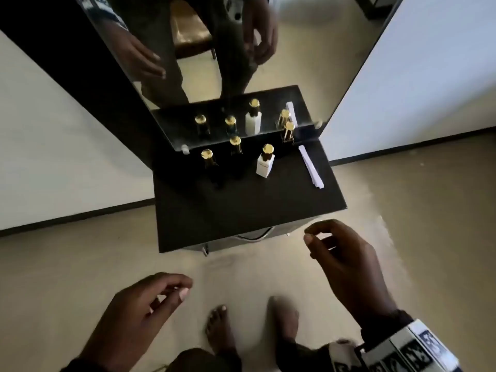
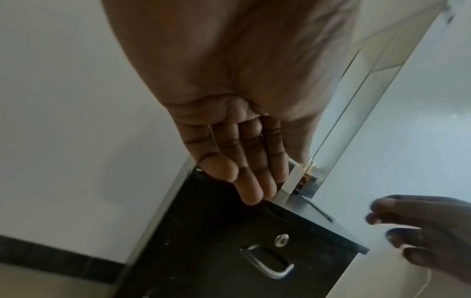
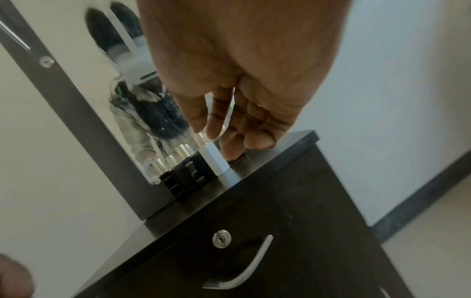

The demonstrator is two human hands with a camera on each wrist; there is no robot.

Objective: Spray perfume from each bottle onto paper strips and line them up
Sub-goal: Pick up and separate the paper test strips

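Now: both hands idle, left hand [image 1: 139, 312] and right hand [image 1: 346, 261] fingers loosely apart, holding nothing | bottles [image 1: 265, 163] at 12 o'clock on counter [image 1: 241, 210], paper strips [image 1: 311, 170] at 1 | risk: toppling crowded bottles when reaching, scattering stacked strips.

The right hand [image 3: 237, 113] hung empty, fingers loosely bent, above the black surface [image 3: 267, 167]. A white bottle [image 3: 215, 161] and dark bottles [image 3: 183, 177] stood along its mirror-side edge.
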